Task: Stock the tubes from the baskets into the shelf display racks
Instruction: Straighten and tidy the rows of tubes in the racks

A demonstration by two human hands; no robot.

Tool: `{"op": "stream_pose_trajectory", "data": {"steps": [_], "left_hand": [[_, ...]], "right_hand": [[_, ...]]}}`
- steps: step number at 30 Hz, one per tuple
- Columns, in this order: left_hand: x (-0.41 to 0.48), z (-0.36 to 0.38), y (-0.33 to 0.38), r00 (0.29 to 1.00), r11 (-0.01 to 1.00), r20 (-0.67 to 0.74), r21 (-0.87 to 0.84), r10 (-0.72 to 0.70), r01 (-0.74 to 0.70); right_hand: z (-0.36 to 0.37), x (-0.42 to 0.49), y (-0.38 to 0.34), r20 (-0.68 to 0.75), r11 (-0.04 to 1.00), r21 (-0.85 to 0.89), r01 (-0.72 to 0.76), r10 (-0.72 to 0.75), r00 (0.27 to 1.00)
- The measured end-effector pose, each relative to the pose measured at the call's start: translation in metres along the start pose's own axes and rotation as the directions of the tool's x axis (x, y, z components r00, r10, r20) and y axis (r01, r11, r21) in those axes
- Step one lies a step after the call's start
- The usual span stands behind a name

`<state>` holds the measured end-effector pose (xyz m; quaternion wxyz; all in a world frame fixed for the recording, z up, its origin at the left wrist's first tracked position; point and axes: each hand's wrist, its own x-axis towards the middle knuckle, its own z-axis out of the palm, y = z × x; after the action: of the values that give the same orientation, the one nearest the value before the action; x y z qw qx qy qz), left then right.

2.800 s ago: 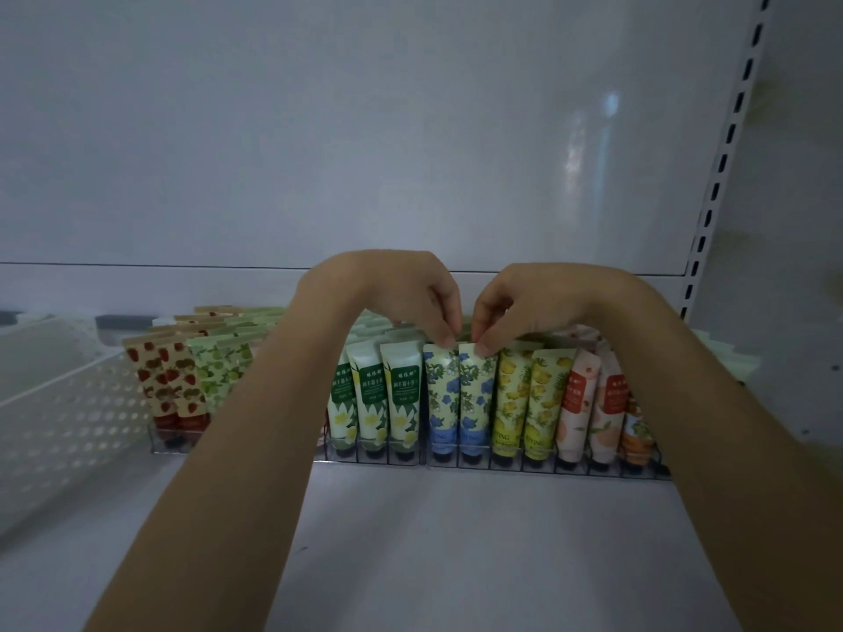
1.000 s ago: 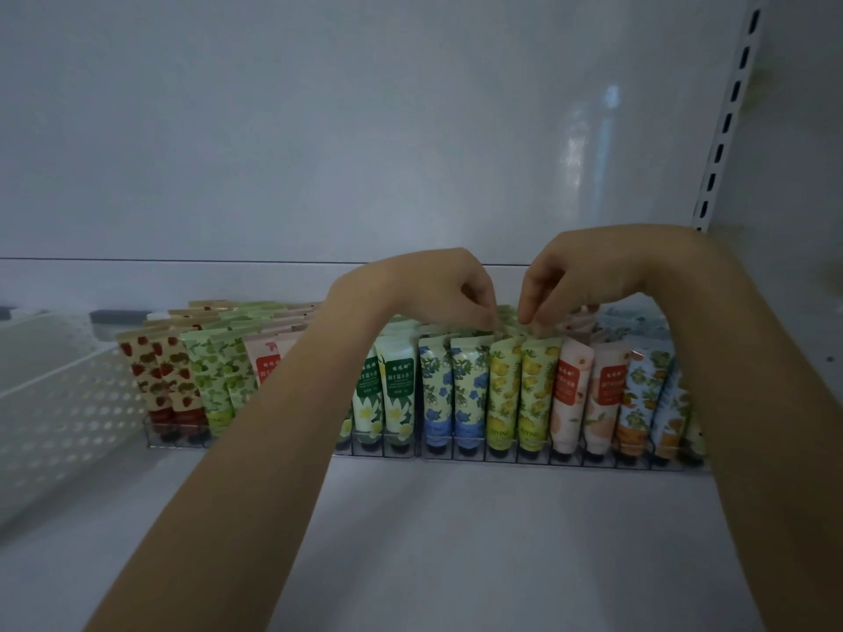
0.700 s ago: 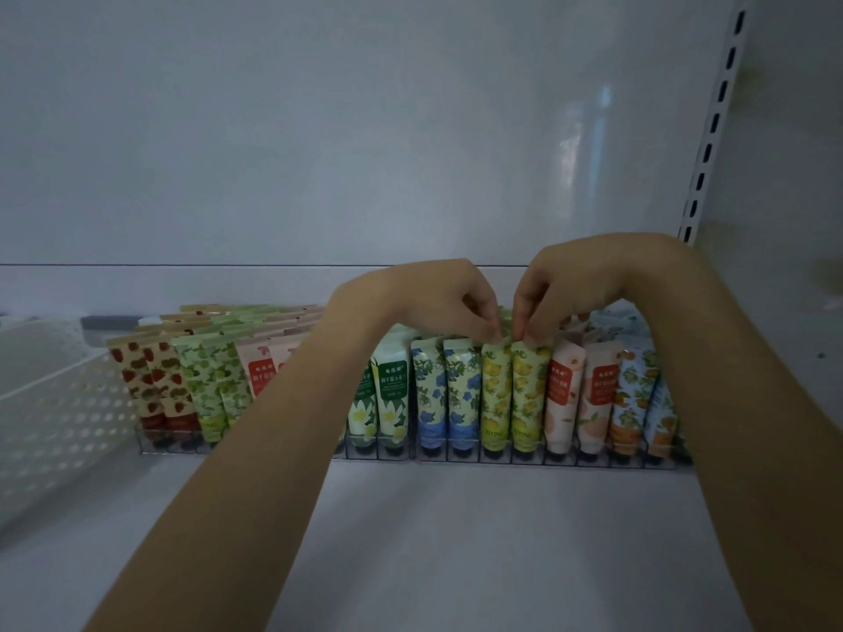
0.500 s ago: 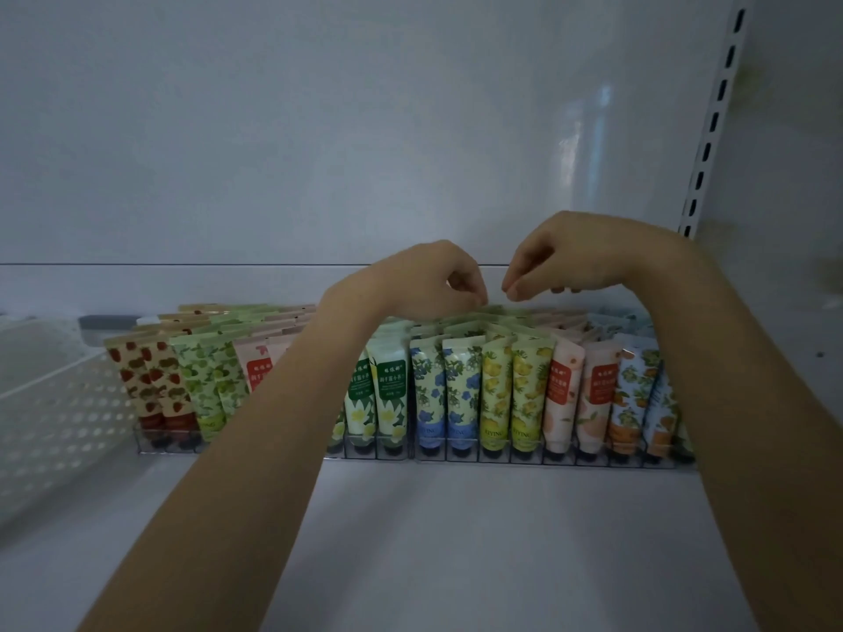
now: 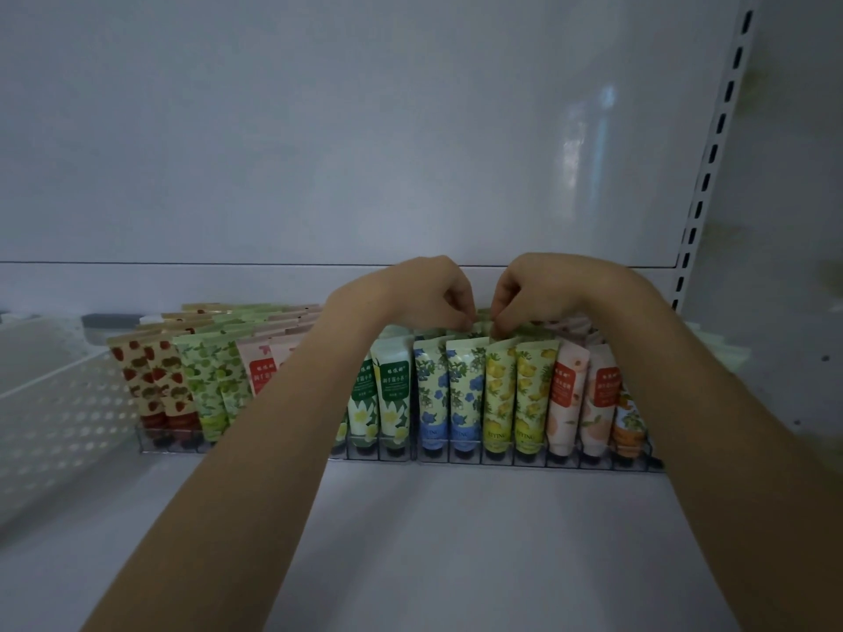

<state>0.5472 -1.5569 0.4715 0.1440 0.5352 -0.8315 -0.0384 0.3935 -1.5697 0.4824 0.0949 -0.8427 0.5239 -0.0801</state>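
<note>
We're reaching both arms in over the shelf (image 5: 456, 540). Tubes (image 5: 392, 394) are standing cap-down in the rack (image 5: 502, 459) near the back, in lanes running front to back: strawberry, green, pink, white-flower, blue, yellow, peach and orange from left to right. Left hand (image 5: 419, 289) and right hand (image 5: 552, 285) are sitting side by side, almost touching, just above the rows behind the front one, over the seam between the blue tubes (image 5: 463, 390) and yellow tubes (image 5: 529, 390). Both are curling their fingers down tight, and the fingertips (image 5: 497, 326) are meeting the crimped tops there. We can't tell if either hand is actually pinching a tube or only pressing on the tops. Front-row tubes are standing upright below and in front of the hands, clear of them. Left forearm is covering part of the pink and white-flower lanes. Basket (image 5: 54, 403) is sitting at far left, blurred, beside the rack's left end.
</note>
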Motion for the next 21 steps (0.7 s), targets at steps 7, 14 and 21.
{"op": "stream_pose_trajectory", "data": {"steps": [7, 14, 21], "left_hand": [[0.000, 0.001, -0.003, 1.000, 1.000, 0.001, -0.029, 0.010, -0.010], [0.000, 0.002, -0.002, 1.000, 0.999, -0.002, -0.035, 0.027, -0.027], [-0.002, 0.000, -0.004, 0.999, 0.997, 0.021, -0.072, 0.044, -0.042]], "right_hand": [[-0.004, -0.004, -0.001, -0.019, 0.999, -0.001, 0.034, -0.034, 0.999], [0.000, -0.005, -0.002, -0.019, 0.993, 0.050, 0.111, -0.110, 0.994], [-0.011, -0.004, 0.010, -0.248, 0.965, 0.208, 0.162, -0.109, 0.963]]}}
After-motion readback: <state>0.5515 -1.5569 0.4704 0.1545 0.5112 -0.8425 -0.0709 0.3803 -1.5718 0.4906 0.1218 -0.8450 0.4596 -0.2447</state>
